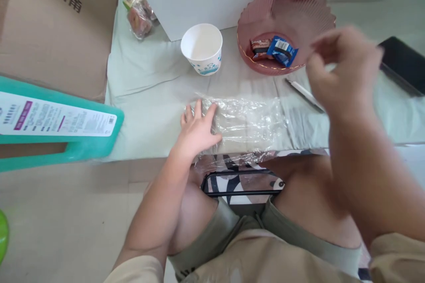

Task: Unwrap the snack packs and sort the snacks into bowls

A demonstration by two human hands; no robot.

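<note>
My left hand (198, 129) lies flat with fingers spread on the left end of a sheet of clear plastic wrap (247, 121), which is spread on the pale green cloth (149, 97) and hangs over the table's front edge. My right hand (343, 73) is raised above the table to the right, blurred by motion, its thumb and fingers curled toward a pinch; I cannot make out anything in it. Behind it stands a pink ribbed plate (299, 17) holding a blue snack packet (283, 51) and a brown one (260, 48).
A white paper cup (202, 48) stands behind the wrap. A white pen-like tool (303, 93) lies right of it. A dark tablet (403, 64) is at far right, a teal stool (59, 124) at left, cardboard box (56, 26) and bagged snacks (139, 17) behind.
</note>
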